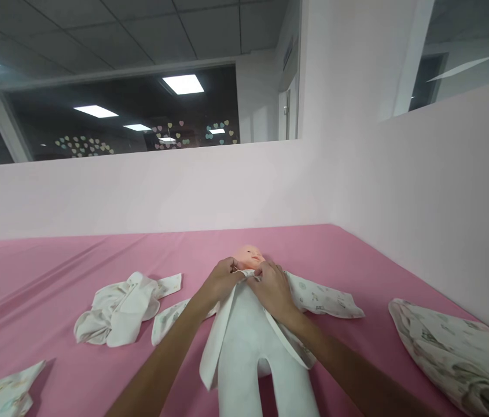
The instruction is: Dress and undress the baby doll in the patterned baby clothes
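Note:
A baby doll [250, 330] with a white cloth body lies on its back, its head away from me. Around it is a white patterned baby top [324, 295], front flaps spread to either side and sleeves stretched out left and right. At the doll's neck, my left hand [224, 279] pinches the collar edge on the left. My right hand [272, 288] closes on the collar just right of it, fingers bent near the chin. The two hands almost meet, and they hide part of the neckline.
Pink cloth [296, 243] covers the surface. A crumpled white garment [122, 310] lies to the left, and a patterned cloth [5, 391] is at the lower left. Folded patterned fabric [456, 347] rests at the right beside the white wall [435, 202].

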The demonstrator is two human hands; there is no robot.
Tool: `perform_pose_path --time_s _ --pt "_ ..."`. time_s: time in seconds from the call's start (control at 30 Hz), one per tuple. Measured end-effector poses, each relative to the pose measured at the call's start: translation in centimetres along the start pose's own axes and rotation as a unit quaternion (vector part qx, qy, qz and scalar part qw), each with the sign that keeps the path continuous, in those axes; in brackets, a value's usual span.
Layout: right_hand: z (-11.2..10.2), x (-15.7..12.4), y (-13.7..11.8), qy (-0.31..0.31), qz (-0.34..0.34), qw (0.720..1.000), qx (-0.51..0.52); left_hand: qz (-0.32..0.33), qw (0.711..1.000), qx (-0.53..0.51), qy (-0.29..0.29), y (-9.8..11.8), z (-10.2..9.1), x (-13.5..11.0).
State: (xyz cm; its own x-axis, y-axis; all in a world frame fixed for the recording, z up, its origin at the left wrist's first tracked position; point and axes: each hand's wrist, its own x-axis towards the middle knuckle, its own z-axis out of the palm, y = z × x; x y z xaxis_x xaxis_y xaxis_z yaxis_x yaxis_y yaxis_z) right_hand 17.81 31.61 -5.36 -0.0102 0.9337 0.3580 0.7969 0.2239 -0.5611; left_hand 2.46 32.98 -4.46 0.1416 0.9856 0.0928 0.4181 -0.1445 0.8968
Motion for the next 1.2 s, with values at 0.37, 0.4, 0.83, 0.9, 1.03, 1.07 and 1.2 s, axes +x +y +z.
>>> perform_pose_path --time_s 0.37,0.4,0.83,0.9,1.03,1.07,1.2 --pt "-5.9 0.3 0.6 -0.214 -0.069 0.974 -0.021 0.048 0.961 0.256 -0.096 3.8 -1.7 -2.9" --pt "-6.3 0.2 0.5 -0.227 -0.070 0.971 0.001 0.048 0.957 0.270 -0.094 4.0 -1.7 -3.2" --pt "-7.5 -0.8 -0.3 -0.180 -0.019 0.978 0.100 0.119 0.954 0.275 0.011 3.4 -0.7 -3.9" --pt "-7.3 -0.6 -0.4 -0.167 -0.014 0.980 0.104 0.119 0.959 0.258 0.017 2.8 -0.5 -3.5" --pt "-6.9 -0.5 -0.6 -0.147 -0.014 0.981 0.122 0.119 0.969 0.214 0.034 2.3 0.1 -3.1" --pt "-6.8 -0.4 -0.6 -0.144 -0.015 0.981 0.126 0.119 0.970 0.212 0.028 2.3 0.2 -3.0" --pt "-6.6 -0.4 -0.6 -0.135 -0.005 0.982 0.135 0.100 0.967 0.236 -0.012 2.6 0.1 -2.7"
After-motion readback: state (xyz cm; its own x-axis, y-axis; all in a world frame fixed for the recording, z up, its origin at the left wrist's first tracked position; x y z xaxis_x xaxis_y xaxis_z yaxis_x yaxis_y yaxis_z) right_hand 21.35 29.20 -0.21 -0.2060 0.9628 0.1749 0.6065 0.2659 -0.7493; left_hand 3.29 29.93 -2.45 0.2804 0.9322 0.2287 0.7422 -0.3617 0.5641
